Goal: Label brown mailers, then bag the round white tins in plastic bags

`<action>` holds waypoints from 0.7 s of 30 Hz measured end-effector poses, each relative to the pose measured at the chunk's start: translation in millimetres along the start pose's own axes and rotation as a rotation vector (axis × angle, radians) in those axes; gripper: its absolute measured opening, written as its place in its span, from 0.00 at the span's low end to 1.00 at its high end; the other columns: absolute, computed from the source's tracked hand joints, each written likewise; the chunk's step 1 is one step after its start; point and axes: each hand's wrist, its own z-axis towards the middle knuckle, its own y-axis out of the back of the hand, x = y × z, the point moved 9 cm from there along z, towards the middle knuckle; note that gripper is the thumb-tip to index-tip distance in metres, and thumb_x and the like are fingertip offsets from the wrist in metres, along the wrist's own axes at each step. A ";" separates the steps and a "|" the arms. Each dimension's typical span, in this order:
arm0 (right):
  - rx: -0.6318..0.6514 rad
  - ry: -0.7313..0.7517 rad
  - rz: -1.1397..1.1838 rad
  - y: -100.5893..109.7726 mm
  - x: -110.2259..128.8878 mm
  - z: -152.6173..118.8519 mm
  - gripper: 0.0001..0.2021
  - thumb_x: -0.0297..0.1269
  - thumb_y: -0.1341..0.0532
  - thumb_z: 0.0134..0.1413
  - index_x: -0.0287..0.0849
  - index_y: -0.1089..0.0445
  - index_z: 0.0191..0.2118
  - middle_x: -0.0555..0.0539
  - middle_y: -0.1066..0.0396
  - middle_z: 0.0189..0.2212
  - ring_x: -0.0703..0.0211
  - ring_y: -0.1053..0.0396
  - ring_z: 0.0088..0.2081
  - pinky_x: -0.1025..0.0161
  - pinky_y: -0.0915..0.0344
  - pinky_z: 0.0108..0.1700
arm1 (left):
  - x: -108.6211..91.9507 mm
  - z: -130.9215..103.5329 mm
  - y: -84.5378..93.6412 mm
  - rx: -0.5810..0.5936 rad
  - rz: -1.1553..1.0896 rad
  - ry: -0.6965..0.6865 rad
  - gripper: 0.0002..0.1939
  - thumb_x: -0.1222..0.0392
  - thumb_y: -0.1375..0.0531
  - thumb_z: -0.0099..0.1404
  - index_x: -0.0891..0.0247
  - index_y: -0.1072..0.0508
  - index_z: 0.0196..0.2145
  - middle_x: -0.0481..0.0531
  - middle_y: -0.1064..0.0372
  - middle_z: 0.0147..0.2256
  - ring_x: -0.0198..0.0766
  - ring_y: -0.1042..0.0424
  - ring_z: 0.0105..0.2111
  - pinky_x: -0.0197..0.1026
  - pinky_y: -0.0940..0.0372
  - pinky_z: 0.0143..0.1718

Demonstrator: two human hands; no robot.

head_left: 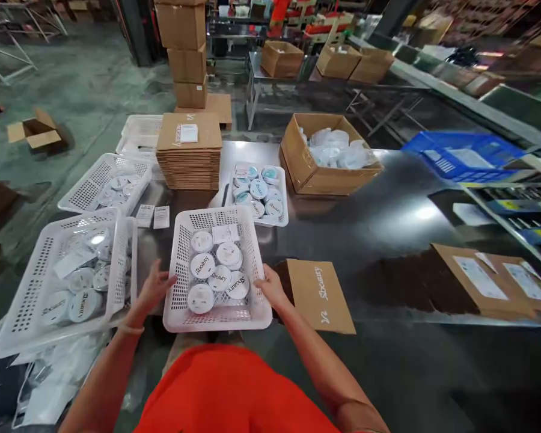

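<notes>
A white perforated plastic basket (175, 307) stands in front of me at the table's near edge. Inside are several round white containers (219, 278) lettered "beauty" and a white paper slip (226, 233). My right hand (270, 287) grips the basket's right wall. At the left wall, my left hand (154, 290) has its fingers apart, with fingertips at or against the side. Left of it, another white basket (31, 300) holds more round containers under clear plastic. A smaller white tray (285, 198) of round containers with blue-green marks sits just behind the middle basket.
Flattened cardboard boxes (189, 162) are stacked behind, beside another white basket (103, 171). An open carton (329, 183) holds translucent plastic pieces. A lettered cardboard piece (322, 294) lies to the right. Farther right are a blue crate (460, 153) and labelled cardboard (478, 282).
</notes>
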 end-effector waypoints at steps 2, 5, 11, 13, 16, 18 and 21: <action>-0.035 -0.045 0.069 8.4 -11.3 -15.9 0.16 0.35 0.40 0.30 0.45 0.27 0.33 0.51 0.25 0.30 0.49 0.28 0.36 0.54 0.29 0.41 | 0.3 -5.5 -22.1 0.178 -0.107 0.059 0.48 0.37 0.26 0.47 0.69 0.32 0.57 0.59 0.20 0.37 0.54 0.20 0.38 0.54 0.25 0.39; -0.092 -0.071 0.171 33.3 -5.5 -32.6 0.17 0.34 0.39 0.30 0.45 0.26 0.34 0.50 0.22 0.31 0.49 0.26 0.34 0.55 0.28 0.37 | -27.6 -4.3 -20.9 0.255 -0.318 0.001 0.46 0.30 0.32 0.57 0.68 0.31 0.60 0.60 0.18 0.40 0.52 0.19 0.40 0.49 0.25 0.39; -0.302 0.009 0.282 165.9 53.8 -65.0 0.20 0.35 0.34 0.31 0.44 0.25 0.38 0.47 0.18 0.35 0.49 0.23 0.34 0.55 0.27 0.37 | -87.4 10.0 -75.6 0.311 -0.275 -0.085 0.44 0.34 0.27 0.54 0.65 0.29 0.58 0.62 0.20 0.47 0.50 0.21 0.47 0.47 0.26 0.45; -0.415 0.046 0.273 230.6 72.5 -76.0 0.21 0.35 0.32 0.30 0.43 0.25 0.39 0.46 0.18 0.36 0.49 0.23 0.34 0.54 0.26 0.38 | -88.7 -5.8 -131.5 0.382 -0.221 -0.063 0.43 0.38 0.26 0.53 0.65 0.30 0.59 0.64 0.22 0.51 0.50 0.22 0.49 0.49 0.27 0.48; -0.517 0.059 0.261 321.7 86.0 -80.4 0.21 0.33 0.31 0.30 0.43 0.25 0.39 0.44 0.18 0.36 0.50 0.23 0.32 0.52 0.26 0.38 | -74.5 -39.8 -224.5 0.476 -0.156 0.025 0.43 0.44 0.28 0.59 0.66 0.35 0.65 0.72 0.31 0.61 0.57 0.29 0.61 0.54 0.33 0.58; -0.577 0.058 0.244 375.1 84.8 -74.7 0.20 0.31 0.32 0.31 0.42 0.25 0.39 0.43 0.18 0.36 0.50 0.23 0.32 0.53 0.26 0.38 | -60.6 -58.4 -278.5 0.489 -0.147 0.123 0.50 0.45 0.26 0.59 0.66 0.42 0.71 0.78 0.42 0.69 0.62 0.38 0.69 0.57 0.38 0.64; -0.644 0.033 0.209 437.6 66.8 -52.7 0.17 0.30 0.35 0.35 0.42 0.26 0.38 0.42 0.19 0.35 0.51 0.24 0.33 0.54 0.26 0.39 | -43.5 -79.2 -341.6 0.495 -0.183 0.280 0.64 0.42 0.23 0.53 0.62 0.53 0.76 0.80 0.55 0.74 0.67 0.48 0.74 0.62 0.43 0.69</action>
